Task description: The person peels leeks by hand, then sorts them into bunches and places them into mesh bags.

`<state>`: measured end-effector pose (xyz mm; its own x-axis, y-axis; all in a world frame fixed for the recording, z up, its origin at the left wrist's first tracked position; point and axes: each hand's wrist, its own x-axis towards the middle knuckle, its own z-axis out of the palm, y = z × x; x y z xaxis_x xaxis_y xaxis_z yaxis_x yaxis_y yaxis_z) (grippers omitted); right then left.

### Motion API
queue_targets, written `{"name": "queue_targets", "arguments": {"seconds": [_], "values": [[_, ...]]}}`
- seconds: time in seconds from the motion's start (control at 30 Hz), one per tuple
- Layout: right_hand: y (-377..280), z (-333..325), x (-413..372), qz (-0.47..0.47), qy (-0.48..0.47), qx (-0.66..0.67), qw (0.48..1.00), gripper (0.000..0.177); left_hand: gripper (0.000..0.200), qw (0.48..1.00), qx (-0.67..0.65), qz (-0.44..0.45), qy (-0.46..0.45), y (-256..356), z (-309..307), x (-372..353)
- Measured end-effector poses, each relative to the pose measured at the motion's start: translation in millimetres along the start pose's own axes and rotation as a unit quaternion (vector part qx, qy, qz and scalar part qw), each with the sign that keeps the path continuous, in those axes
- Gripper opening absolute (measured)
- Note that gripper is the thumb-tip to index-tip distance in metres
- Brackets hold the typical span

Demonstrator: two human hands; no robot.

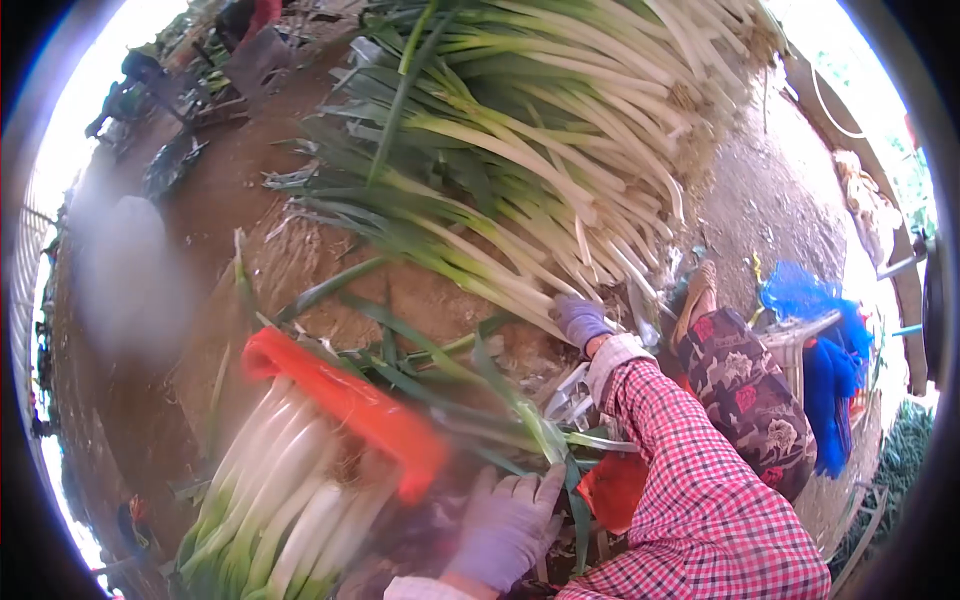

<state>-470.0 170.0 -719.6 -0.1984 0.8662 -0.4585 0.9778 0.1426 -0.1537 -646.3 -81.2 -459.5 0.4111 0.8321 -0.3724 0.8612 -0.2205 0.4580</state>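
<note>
My right hand [580,322], in a lavender glove, reaches forward and closes on the white stem of a leek [525,295] at the near edge of a big heap of leeks [560,130]. Below it, my left hand [505,530], also gloved, is held low with its fingers stretched out, beside loose green leek leaves [540,430]. I see nothing held in it. To its left lies a bunch of leeks [270,490], white ends toward a blurred red-orange strip [345,400] that lies across their tops.
A bent leg in patterned trousers [750,400] is right of my right arm. Behind it are a blue net bag [805,295] and a pale stool-like frame [795,340]. Leaf scraps lie on the brown dirt ground [200,270]. A whitish blur [125,270] covers part of the left.
</note>
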Motion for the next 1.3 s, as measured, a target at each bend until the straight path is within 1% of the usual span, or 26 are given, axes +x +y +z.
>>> {"name": "queue_targets", "arguments": {"seconds": [0.03, 0.13, 0.23, 0.27, 0.33, 0.37, 0.43, 0.5, 0.57, 0.6, 0.63, 0.67, 0.73, 0.77, 0.8, 0.87, 0.9, 0.97, 1.0, 1.03, 1.07, 1.13, 1.17, 1.2, 1.23, 1.3], "values": [[-3, -7, -1, 0.017, -0.063, 0.002, 0.998, 0.037, 0.065, 1.000, 0.005, -0.005, -0.015, 0, -2, 3], [-10, -13, -38, -0.098, -0.065, -0.033, 0.993, 0.034, 0.064, 0.999, 0.039, -0.011, -0.016, 4, 1, 5], [-7, -37, -102, -0.232, -0.077, 0.069, 0.967, 0.039, 0.063, 0.998, 0.058, -0.015, 0.032, 11, 6, 7], [-7, -47, -120, -0.220, -0.146, 0.121, 0.957, 0.042, 0.062, 0.997, 0.062, -0.016, 0.051, 13, 8, 8], [-16, -79, -171, -0.119, -0.253, 0.239, 0.930, 0.038, 0.062, 0.987, 0.088, -0.014, 0.135, 13, 16, 13], [-14, -92, -197, -0.110, -0.274, 0.316, 0.902, 0.036, 0.062, 0.979, 0.100, -0.013, 0.176, 13, 18, 16], [-2, -119, -245, -0.092, -0.308, 0.462, 0.826, 0.032, 0.063, 0.982, 0.113, -0.023, 0.152, 14, 7, 26], [1, -160, -304, -0.021, -0.319, 0.460, 0.828, 0.029, 0.064, 0.979, 0.122, -0.018, 0.162, 17, 4, 32], [9, -195, -361, -0.072, -0.283, 0.456, 0.841, 0.027, 0.064, 0.969, 0.129, -0.014, 0.210, 19, 7, 33], [21, -210, -387, -0.181, -0.242, 0.379, 0.875, 0.025, 0.062, 0.975, 0.088, -0.027, 0.203, 24, 4, 31], [14, -231, -420, -0.130, -0.232, 0.367, 0.891, 0.026, 0.057, 0.981, 0.022, -0.014, 0.194, 32, -11, 20], [8, -251, -454, -0.079, -0.223, 0.356, 0.904, 0.026, 0.050, 0.973, 0.053, 0.033, 0.224, 14, 13, 49], [9, -284, -513, -0.019, -0.225, 0.327, 0.918, 0.033, 0.036, 0.981, 0.033, 0.014, 0.189, 15, 0, 47], [13, -296, -542, -0.011, -0.216, 0.381, 0.899, 0.034, 0.029, 0.978, -0.051, 0.042, 0.200, 1, 16, 66], [18, -301, -567, 0.002, -0.202, 0.438, 0.876, 0.035, 0.021, 0.963, -0.063, 0.091, 0.246, -6, 24, 69], [12, -289, -614, -0.008, -0.038, 0.541, 0.840, 0.046, 0.016, 0.959, -0.046, 0.090, 0.265, 5, 10, 46], [25, -288, -624, -0.029, -0.066, 0.545, 0.836, 0.052, 0.015, 0.946, -0.043, 0.114, 0.300, 9, 2, 35], [34, -265, -636, -0.097, 0.085, 0.564, 0.816, 0.054, 0.012, 0.914, -0.029, 0.164, 0.370, 11, -24, 16], [36, -251, -639, -0.129, 0.160, 0.570, 0.795, 0.054, 0.015, 0.914, 0.042, 0.112, 0.389, 3, -44, 7], [20, -271, -649, -0.126, 0.071, 0.568, 0.810, 0.050, 0.022, 0.907, 0.110, 0.059, 0.403, -6, -68, -7], [5, -291, -658, -0.122, -0.017, 0.555, 0.823, 0.046, 0.019, 0.838, 0.125, 0.095, 0.522, -10, -98, -53], [-7, -297, -629, -0.200, -0.056, 0.430, 0.879, 0.033, 0.026, 0.806, 0.130, 0.068, 0.573, -26, -141, -145], [-14, -299, -611, -0.227, -0.082, 0.363, 0.900, 0.028, 0.035, 0.633, 0.375, 0.101, 0.669, -40, -161, -194], [-26, -300, -585, -0.225, -0.126, 0.295, 0.920, 0.025, 0.035, 0.663, 0.343, 0.023, 0.666, -23, -177, -253], [-42, -289, -559, -0.336, -0.079, 0.306, 0.887, 0.025, 0.035, 0.673, 0.341, -0.055, 0.654, -1, -186, -306], [-71, -276, -500, -0.488, -0.032, 0.258, 0.833, 0.025, 0.036, 0.652, 0.408, -0.168, 0.617, 40, -188, -377]]}}
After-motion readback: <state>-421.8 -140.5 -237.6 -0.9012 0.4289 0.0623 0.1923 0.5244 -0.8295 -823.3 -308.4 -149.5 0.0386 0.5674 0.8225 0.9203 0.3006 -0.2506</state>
